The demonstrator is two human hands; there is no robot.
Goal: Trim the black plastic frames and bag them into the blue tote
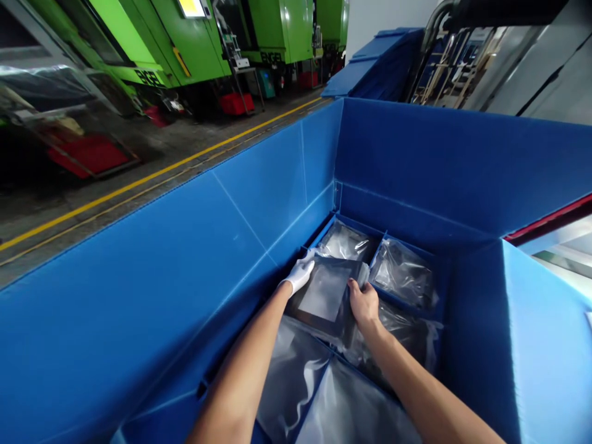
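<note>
Between my two hands is a dark rectangular frame-like part point(326, 290) in a clear plastic bag, with a paler grey panel in its middle. My left hand point(300, 275), in a white glove, grips its left edge. Bare, my right hand point(364, 303) closes on the opposite edge with the thumb on top. Below and around it lie other bagged dark parts, one at the back point(345, 240), one at the back right point(403, 271) and one under my right forearm point(402, 336). The compartment directly beneath the held part is mostly hidden.
Tall blue walls point(259, 209) of a large box surround the parts, and thin blue dividers split its floor into compartments. More clear plastic point(351, 407) covers the near compartments. Beyond the box are green machines point(185, 43), red bins point(90, 154) and a yellow floor line point(152, 179).
</note>
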